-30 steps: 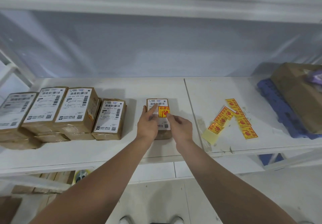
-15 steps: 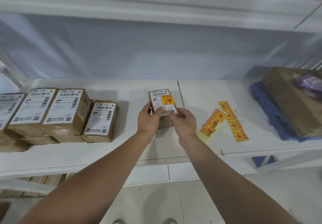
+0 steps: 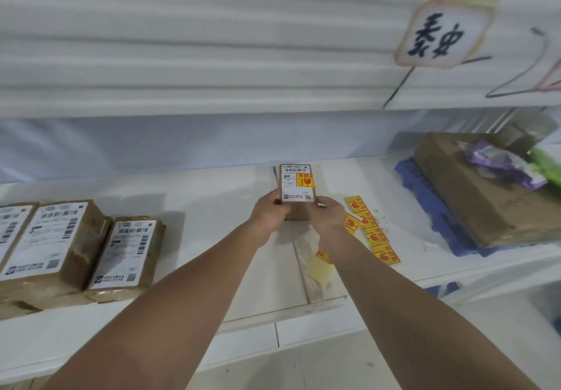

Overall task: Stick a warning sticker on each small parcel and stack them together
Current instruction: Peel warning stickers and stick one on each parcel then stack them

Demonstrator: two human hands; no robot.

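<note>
- Risk: both hands hold the parcel only at its near end. The far end is unsupported, so it could tip or slip if carried like that.
- Risk: the red-and-yellow warning sticker sits slightly crooked on the right side of the white label. No finger presses it, so an edge may lift if it is not rubbed down.
- Risk: the right forearm passes over the loose sticker strip and the yellow backing paper. Pulling the arm back could drag them off the shelf.
- Risk: the parcels on the left show no sticker. Stacking this one among them would mix done with undone.
- Left hand: fingers curled round the parcel's near-left corner, gripping it. The forearm is stretched forward, nearly straight.
- Right hand: fingers wrapped on the near-right corner, also gripping. The arm reaches in from the near right.
- The parcel is at the far centre of the shelf, label up, between the left parcels and the sticker strip. I cannot tell whether its base touches the shelf.
- Far right: a big box on a blue mat, well apart from the hands.
</note>
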